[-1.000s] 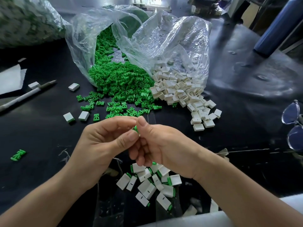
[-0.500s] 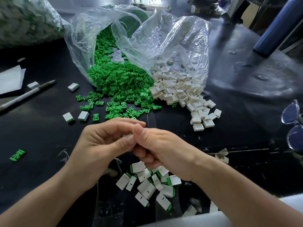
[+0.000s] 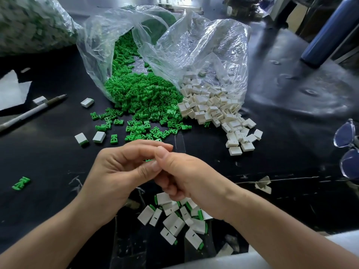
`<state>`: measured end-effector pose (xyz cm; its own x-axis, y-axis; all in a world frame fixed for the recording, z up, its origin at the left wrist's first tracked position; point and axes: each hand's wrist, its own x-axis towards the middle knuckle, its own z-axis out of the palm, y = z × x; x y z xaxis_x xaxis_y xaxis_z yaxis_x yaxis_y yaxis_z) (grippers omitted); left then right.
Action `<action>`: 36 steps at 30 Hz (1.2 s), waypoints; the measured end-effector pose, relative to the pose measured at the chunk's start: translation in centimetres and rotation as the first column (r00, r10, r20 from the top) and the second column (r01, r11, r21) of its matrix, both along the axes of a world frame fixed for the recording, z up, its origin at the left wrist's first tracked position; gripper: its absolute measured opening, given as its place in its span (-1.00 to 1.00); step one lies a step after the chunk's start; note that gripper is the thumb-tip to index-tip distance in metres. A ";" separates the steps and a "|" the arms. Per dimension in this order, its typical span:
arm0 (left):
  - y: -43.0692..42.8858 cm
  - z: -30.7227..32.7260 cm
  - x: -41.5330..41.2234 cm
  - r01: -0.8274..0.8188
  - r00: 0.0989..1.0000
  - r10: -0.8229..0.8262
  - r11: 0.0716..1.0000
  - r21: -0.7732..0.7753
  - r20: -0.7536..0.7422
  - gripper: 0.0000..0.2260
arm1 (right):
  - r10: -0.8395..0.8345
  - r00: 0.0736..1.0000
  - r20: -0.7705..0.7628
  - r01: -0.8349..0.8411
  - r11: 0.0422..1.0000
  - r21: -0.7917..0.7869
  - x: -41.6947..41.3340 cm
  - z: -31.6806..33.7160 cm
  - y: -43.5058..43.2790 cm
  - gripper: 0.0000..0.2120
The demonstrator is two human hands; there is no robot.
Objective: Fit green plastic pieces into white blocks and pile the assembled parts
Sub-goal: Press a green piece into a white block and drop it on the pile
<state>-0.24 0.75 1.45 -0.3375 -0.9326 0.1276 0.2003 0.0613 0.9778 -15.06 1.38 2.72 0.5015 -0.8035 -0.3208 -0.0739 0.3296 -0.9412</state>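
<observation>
At the lower left of the frame a stray green piece [image 3: 21, 183] is seen lying alone on the black table [image 3: 291, 152], well apart from the work. Left of centre, the left hand [image 3: 120, 171] is held above the table with its fingers curled, and a sliver of a green piece [image 3: 149, 160] is pinched between its thumb and forefinger. The right hand [image 3: 186, 177] is brought against it at centre, fingers curled and thumb tip pressed to the same spot. What is held under that thumb is hidden, so it cannot be told whether a white block is gripped there. Below the hands, at lower centre, the assembled parts [image 3: 174, 220] are heaped loosely, with green ends showing from white bodies. In the upper middle the loose green pieces [image 3: 143, 101] are spilled from a clear bag [image 3: 101, 45], and just to their right the white blocks [image 3: 213, 107] are spilled from a second one. The parts are judged to be very light, stiff moulded plastic, smooth and easily flicked away. A green piece is best taken by its wider end with the fingertips, leaving the narrow end free to enter. A block is best held by its flat sides with the slot left uncovered. Glasses [image 3: 347, 150] are seen at the right edge.
</observation>
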 end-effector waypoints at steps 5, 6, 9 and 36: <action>-0.1 -0.1 0.1 -0.007 0.999 0.007 1.000 -0.009 0.039 -0.69 | 0.003 0.992 0.127 -0.013 0.997 0.078 -0.1 0.1 -0.3 -0.69; -0.1 -0.2 0.2 -0.005 0.999 0.006 1.000 -0.011 0.040 -0.69 | 0.005 0.989 0.146 -0.018 0.996 0.083 -0.1 0.2 -0.3 -0.70; -0.1 -0.3 0.2 -0.001 0.999 0.002 0.999 -0.032 0.044 -0.72 | -0.006 0.985 0.174 -0.008 0.997 0.083 0.0 0.4 -0.1 -0.67; -0.3 0.1 0.3 -0.035 0.998 0.031 0.997 0.068 0.055 -0.69 | -0.015 0.969 0.245 -0.015 0.993 0.118 -0.4 0.3 -0.5 -0.71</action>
